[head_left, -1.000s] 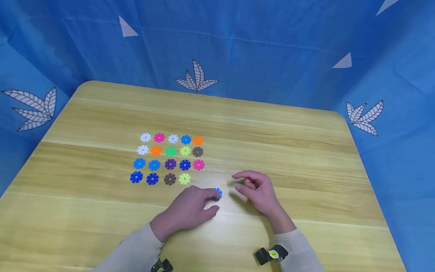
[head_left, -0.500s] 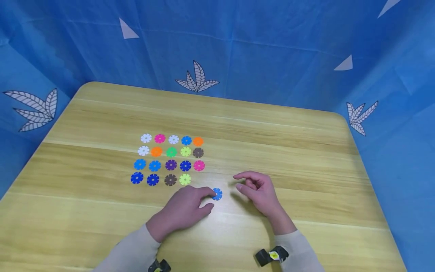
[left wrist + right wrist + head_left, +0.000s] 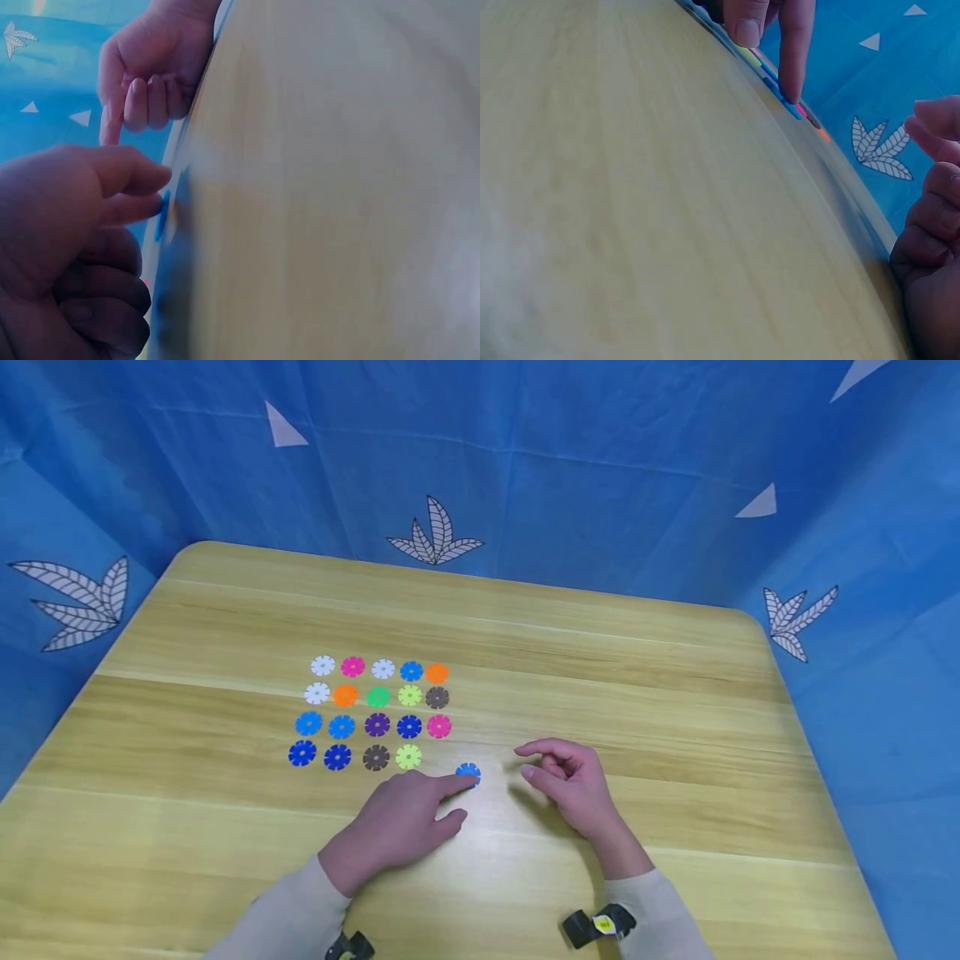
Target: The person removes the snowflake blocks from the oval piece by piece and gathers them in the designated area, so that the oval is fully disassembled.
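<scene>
In the head view my left hand (image 3: 397, 820) reaches from the lower left, its index finger straight and its tip on a blue notched plastic disc (image 3: 467, 769). The disc lies flat on the table, partly covered by that fingertip. Its edge also shows in the left wrist view as a thin blue sliver (image 3: 161, 216), beyond the fingers. The thumb is apart from the disc. To the right, my right hand (image 3: 573, 785) rests on the table with index finger extended, the others loosely curled, holding nothing.
Rows of notched discs in several colours lie left of the blue one, among them a lime disc (image 3: 408, 757), a pink disc (image 3: 439, 727) and a purple disc (image 3: 377, 725). A blue curtain (image 3: 600, 485) hangs behind the wooden table (image 3: 637, 677).
The left hand first drew back a little to the left, and its index finger has since slid the blue disc slightly left and toward the rows. The right hand stays put.
</scene>
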`<state>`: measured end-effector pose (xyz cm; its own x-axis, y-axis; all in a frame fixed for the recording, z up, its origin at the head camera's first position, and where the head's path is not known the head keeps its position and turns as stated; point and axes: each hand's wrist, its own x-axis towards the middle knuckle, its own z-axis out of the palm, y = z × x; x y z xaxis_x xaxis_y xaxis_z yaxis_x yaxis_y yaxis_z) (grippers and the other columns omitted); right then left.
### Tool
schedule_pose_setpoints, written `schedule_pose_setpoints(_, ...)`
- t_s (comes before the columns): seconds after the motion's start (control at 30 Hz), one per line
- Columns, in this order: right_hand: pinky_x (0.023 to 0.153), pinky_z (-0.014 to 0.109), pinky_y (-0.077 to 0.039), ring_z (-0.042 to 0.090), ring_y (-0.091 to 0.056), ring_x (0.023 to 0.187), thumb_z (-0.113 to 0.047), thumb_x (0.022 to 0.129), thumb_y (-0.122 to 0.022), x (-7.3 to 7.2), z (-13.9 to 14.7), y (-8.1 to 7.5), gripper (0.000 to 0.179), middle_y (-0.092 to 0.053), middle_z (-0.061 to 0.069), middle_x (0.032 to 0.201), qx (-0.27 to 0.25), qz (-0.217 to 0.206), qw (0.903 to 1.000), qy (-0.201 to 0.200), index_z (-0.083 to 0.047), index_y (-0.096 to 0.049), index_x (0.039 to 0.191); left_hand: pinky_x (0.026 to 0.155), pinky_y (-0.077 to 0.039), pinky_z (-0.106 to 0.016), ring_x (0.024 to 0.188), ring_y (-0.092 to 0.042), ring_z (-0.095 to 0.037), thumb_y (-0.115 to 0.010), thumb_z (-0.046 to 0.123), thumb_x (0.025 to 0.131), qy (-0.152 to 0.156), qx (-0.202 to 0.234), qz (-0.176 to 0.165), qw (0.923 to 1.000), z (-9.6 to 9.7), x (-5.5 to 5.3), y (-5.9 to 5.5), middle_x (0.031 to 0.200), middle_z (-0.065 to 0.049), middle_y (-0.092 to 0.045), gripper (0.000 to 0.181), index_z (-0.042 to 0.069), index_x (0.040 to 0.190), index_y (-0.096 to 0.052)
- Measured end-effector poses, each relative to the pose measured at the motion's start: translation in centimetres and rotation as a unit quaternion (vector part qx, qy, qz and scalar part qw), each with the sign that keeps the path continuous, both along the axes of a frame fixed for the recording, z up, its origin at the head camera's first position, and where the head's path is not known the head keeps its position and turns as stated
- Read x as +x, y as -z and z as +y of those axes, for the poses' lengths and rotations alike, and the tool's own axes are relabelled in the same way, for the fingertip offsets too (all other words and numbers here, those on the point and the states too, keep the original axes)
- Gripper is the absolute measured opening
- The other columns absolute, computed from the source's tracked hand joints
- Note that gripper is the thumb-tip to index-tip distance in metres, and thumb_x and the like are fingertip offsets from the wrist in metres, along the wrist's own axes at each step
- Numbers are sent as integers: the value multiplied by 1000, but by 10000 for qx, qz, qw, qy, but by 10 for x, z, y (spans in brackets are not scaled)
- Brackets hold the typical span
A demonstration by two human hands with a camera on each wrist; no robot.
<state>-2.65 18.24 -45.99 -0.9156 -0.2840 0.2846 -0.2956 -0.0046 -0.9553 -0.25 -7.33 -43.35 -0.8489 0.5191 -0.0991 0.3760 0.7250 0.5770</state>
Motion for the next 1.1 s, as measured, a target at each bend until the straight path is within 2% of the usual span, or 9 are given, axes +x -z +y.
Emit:
schedule_pose_setpoints(0.17,48,27,-30,18,-25,47,11,86,-67,0,1,0,18,-28,1,56,-26,-5,10000,3,14,-66,104,52,-40,-30,47,-34,-9,-66,33,96,-188,-129,84,9997,-5,-4,-1,53,6,-39,42,23,137,-64)
schedule_pose_setpoints(0.3,48,27,-30,19,-25,46,11,86,-66,0,1,0,18,-28,1,56,-55,9,10000,-53,15,-65,104,50,-39,-30,48,-35,-10,-66,33,96,-312,-192,125,9992,-9,-6,-3,52,6,-38,42,21,136,-64)
schedule_pose_setpoints(0.57,48,27,-30,18,-25,46,11,87,-66,1,3,1,18,-27,2,56,-62,2,10000,-49,15,-65,105,46,-30,-30,47,-27,-10,-67,31,95,-548,-194,83,9983,-15,-7,-3,49,7,-29,42,19,136,-64)
schedule_pose_setpoints(0.77,47,27,-30,18,-25,46,11,87,-66,0,3,2,18,-28,1,56,-66,-34,10000,-41,15,-65,105,46,-28,-31,46,-22,-9,-66,31,95,-636,-222,85,9977,-19,-9,-4,48,8,-27,43,17,136,-64)
schedule_pose_setpoints(0.97,47,27,-31,19,-26,46,11,87,-66,0,3,1,19,-28,1,56,-88,-40,9999,-28,15,-65,105,46,-25,-29,46,-18,-8,-67,32,94,-889,60,137,9959,-22,-10,-2,49,10,-24,44,15,135,-65)
schedule_pose_setpoints(1.1,52,26,-34,19,-28,48,10,87,-66,0,3,1,19,-30,2,57,-105,-6,9999,16,14,-65,105,45,-23,-27,46,-20,-7,-70,33,92,-1103,315,429,9925,-25,-11,-2,49,11,-26,44,14,131,-67)
